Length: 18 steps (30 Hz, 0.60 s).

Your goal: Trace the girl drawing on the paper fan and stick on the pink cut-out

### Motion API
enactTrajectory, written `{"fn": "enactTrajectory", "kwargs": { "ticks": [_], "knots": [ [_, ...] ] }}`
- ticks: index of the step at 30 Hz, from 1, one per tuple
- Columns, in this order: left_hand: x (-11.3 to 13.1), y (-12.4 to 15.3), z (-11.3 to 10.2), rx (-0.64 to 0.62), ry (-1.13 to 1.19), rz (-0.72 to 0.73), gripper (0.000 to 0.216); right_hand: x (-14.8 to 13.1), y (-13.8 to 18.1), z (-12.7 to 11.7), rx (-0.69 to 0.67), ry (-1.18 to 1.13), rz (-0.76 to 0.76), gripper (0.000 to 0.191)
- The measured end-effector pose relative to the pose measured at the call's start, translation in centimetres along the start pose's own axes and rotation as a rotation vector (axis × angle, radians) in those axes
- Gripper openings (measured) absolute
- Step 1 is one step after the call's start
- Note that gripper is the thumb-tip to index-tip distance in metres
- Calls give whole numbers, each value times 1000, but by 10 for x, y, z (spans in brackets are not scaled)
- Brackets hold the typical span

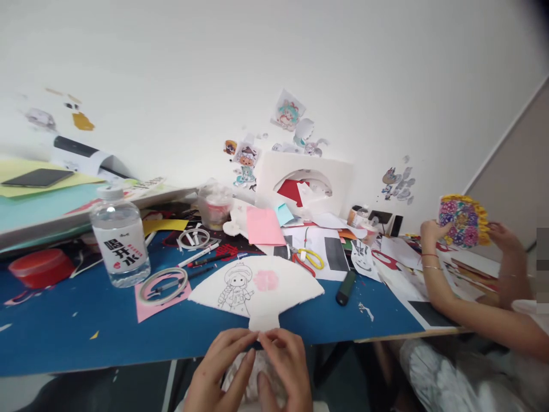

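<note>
A white paper fan (295, 286) lies flat on the blue table, with a line drawing of a braided figure in a hat and a pink blotch on it. At the lower end of its short handle, my left hand (227, 366) and my right hand (285, 363) come together, fingertips meeting. The fingers of each hand are bent and close together. Whatever is between the tips, if anything, is too small to make out. Left of the fan, a tape roll (144, 293) rests on pink paper (148, 312) with a dark pen.
A water bottle (120, 237) and a red tub (42, 268) stand at left. Yellow-handled scissors (315, 258) and a dark green utility knife (345, 288) lie right of the fan. At far right, another person's hands (433, 232) hold a colourful flowered piece (462, 222).
</note>
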<state>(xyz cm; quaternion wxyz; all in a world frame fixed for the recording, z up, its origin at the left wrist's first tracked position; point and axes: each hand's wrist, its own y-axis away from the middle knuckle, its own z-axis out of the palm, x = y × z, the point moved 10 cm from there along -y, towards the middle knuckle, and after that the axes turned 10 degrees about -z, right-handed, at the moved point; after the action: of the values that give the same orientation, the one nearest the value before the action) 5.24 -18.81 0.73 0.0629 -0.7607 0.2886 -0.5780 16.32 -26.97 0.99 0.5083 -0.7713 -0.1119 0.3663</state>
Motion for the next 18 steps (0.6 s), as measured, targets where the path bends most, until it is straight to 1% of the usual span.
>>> {"fn": "enactTrajectory", "kwargs": {
  "ticks": [1,3,5,6,10,15,18],
  "knots": [
    [-7,1,0,-2,29,-49,19,-6,-1,2,-18,65,-41,46],
    [-22,2,-1,20,81,-152,18,-12,-2,8,-55,139,-69,52],
    [-32,3,-4,54,116,-231,17,-12,0,13,-75,122,-55,51],
    [-33,3,-5,65,129,-248,18,-10,1,14,-74,86,-41,49],
    [-24,1,-9,79,136,-217,19,0,3,11,-39,-44,32,35],
    [-12,-3,5,-44,68,-173,21,4,-12,0,-85,2,74,23],
    [-8,-4,10,-59,55,-163,21,2,-20,-3,-106,15,78,17]
  ]
}}
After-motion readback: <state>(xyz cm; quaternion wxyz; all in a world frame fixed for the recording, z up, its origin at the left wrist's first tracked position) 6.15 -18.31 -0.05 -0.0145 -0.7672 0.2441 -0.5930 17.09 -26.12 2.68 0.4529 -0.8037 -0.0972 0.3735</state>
